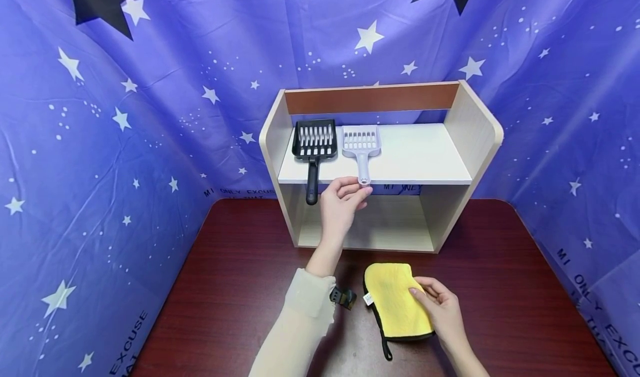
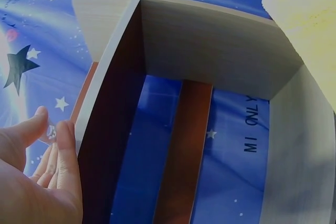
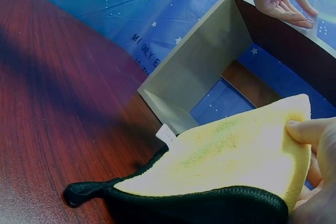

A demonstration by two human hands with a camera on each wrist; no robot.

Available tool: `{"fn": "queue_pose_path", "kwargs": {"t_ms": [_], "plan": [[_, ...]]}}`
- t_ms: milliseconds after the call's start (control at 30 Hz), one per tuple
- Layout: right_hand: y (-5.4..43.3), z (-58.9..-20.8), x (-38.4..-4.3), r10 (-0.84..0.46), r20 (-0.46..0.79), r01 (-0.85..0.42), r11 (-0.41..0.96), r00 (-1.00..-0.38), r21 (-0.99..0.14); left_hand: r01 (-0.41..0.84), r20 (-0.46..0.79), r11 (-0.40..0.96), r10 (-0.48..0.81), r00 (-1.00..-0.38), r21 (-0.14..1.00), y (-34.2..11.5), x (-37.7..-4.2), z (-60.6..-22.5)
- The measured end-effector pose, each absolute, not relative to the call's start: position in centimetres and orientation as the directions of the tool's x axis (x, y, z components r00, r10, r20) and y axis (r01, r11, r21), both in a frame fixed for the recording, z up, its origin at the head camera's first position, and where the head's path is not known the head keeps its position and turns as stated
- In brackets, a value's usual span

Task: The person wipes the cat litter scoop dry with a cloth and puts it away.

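Note:
A pale lavender slotted litter scoop [image 1: 361,138] lies on the upper shelf, its handle reaching past the front edge. My left hand [image 1: 342,199] pinches the end of that handle between thumb and fingers; the left wrist view shows the same pinch beside the shelf edge. To its left rests a black slotted litter scoop [image 1: 315,139], handle also jutting over the edge. Above the table, my right hand [image 1: 440,307] grips the right side of a yellow cleaning mitt [image 1: 397,299] with black trim, a hanging loop and a white tag. The thumb lies on the yellow face [image 3: 226,150].
A two-level wooden shelf unit [image 1: 477,138] stands at the back of the dark red table [image 1: 240,288]. Its white upper board [image 1: 415,149] bears both scoops. A blue star-print curtain [image 1: 150,144] encloses the back and sides. A dark band [image 1: 343,297] sits by the left sleeve.

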State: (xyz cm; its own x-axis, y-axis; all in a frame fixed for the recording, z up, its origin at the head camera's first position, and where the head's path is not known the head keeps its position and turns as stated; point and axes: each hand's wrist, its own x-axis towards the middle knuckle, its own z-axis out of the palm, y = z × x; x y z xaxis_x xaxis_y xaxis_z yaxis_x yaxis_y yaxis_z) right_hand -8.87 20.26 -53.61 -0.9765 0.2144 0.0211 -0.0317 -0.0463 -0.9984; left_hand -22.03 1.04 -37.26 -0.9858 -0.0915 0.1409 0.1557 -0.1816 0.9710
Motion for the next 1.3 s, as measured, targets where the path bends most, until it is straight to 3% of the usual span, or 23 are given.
{"fn": "queue_pose_path", "kwargs": {"t_ms": [500,1300], "plan": [[20.5,-53.4,-8.8,0.219,0.031,-0.043,-0.051,-0.975,-0.998,0.114,0.112,-0.208,-0.021,-0.993,0.972,0.5,-21.4,-39.5],[21.4,-52.6,-8.7,0.241,0.016,-0.03,-0.056,-0.97,-0.998,0.029,0.033,-0.143,0.031,-0.999,0.989,-3.2,-20.0,-45.5]]}}
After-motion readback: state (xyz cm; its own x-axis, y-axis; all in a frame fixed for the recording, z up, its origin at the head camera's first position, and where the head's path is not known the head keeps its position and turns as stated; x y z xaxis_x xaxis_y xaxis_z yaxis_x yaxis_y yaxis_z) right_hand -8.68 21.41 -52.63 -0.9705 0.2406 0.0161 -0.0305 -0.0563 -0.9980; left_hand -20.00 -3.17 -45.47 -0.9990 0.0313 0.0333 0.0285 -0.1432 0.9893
